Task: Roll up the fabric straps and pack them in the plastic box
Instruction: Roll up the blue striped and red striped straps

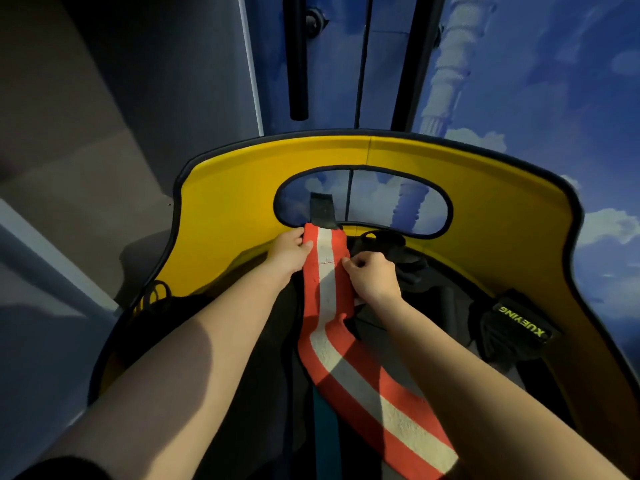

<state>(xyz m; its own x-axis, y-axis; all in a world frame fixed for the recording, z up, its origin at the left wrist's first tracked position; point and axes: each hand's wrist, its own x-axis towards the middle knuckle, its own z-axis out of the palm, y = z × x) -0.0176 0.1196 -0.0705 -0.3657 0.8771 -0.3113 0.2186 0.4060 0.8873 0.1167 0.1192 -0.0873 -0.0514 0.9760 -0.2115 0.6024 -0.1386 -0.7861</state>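
Both hands pinch the far end of the red fabric strap with a white centre stripe [332,282], left hand [289,252] on one edge, right hand [372,278] opposite. I fear a crooked first fold: the strap trails twisted toward me, and no plastic box shows.

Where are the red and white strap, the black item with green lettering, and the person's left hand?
red and white strap [346,368]: head view, on its white middle stripe.
black item with green lettering [519,322]: head view, on the lettered band.
left hand [291,252]: head view, on its back.
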